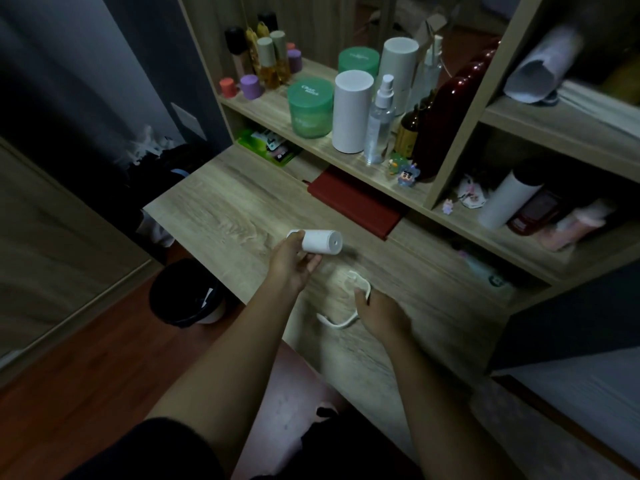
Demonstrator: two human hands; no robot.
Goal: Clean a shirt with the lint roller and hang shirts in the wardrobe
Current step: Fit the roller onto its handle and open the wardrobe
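Left hand (292, 263) wrapped round a white lint roller (320, 241), holding it on its side just above the wooden desk (225, 209), flat end turned toward the shelves. Right hand (381, 313) low over the desk, nearer the body, fingertips at a white curved strip (341, 322) lying on the wood; too blurred to tell grasping from mere touching. Beyond the roller, a red notebook (356, 202) tucked partly under the lowest shelf. Higher up, green jars (310, 107), white cylinders (351, 110) and a clear spray bottle (379, 123). Left of the desk, on the floor, a black bin (187, 292).
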